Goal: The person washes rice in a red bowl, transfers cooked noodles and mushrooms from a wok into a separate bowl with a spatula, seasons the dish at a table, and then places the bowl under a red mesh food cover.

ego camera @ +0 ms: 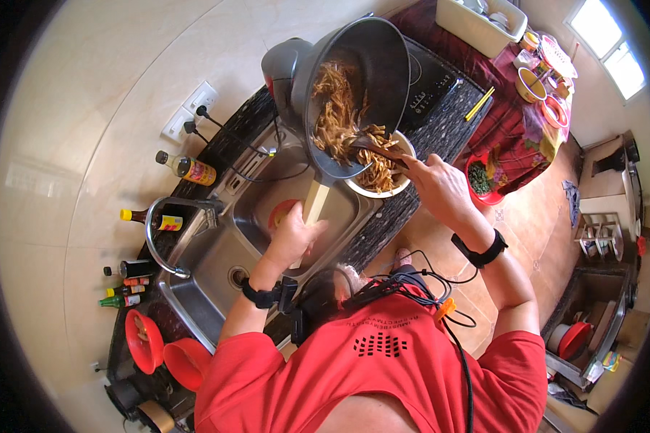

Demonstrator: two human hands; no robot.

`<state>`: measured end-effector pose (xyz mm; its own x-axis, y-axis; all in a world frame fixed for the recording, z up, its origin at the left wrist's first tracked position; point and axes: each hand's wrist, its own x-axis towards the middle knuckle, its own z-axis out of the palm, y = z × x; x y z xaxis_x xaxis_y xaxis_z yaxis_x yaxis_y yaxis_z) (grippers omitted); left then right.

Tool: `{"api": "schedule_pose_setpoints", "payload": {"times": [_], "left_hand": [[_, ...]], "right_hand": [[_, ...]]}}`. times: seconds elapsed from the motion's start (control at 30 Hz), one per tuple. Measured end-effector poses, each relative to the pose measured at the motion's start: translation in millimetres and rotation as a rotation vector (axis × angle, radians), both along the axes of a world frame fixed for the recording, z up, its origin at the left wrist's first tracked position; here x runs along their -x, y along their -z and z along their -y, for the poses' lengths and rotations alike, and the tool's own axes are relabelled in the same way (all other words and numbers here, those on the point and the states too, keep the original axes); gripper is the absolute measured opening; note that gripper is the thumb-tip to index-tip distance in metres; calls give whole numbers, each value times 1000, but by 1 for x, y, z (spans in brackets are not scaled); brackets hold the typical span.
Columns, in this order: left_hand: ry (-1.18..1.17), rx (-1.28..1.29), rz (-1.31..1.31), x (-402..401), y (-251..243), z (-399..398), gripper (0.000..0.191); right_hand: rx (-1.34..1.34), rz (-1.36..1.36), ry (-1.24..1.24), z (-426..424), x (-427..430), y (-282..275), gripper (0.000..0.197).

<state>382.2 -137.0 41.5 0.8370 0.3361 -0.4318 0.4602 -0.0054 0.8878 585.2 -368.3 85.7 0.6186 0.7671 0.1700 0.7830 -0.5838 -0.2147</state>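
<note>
My left hand point(295, 235) grips the pale handle of a deep dark wok point(384, 65), which is tilted on its side. Brown shredded food point(336, 113) lies inside the wok. My right hand point(441, 189) holds a dark wooden spatula point(382, 149), its blade at the wok's rim among the food. Under the rim, a white bowl point(406, 187) on the counter holds more of the shredded food.
A double steel sink point(222, 292) with a curved faucet point(150, 238) lies below the wok. Sauce bottles point(195, 170) line the wall. Yellow chopsticks point(479, 104) rest beside the black induction cooktop point(439, 81). A red bowl of greens point(487, 197) is at the right.
</note>
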Motion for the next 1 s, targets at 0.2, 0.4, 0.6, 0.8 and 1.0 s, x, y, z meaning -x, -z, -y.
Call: {"api": "schedule_pose_setpoints", "payload": {"times": [0.2,0.4,0.6,0.8,1.0], "left_hand": [[6,-14,4,0,-1,0,27],[20,-22,-12,-2,0,-2,29],[20,-27,-24,-1,-1,-3,31],[48,34,-99,-7,-6,-1,30],[69,132,-75,-5,-1,-2,28]], "right_hand": [[-156,21,39,-2,9,-17,33],[-211,4,20,-17,14,-2,33],[-279,-7,73,-7,11,-15,31],[-315,236,-14,-26,22,-5,37],[-155,435,96,-42,20,24,46]]}}
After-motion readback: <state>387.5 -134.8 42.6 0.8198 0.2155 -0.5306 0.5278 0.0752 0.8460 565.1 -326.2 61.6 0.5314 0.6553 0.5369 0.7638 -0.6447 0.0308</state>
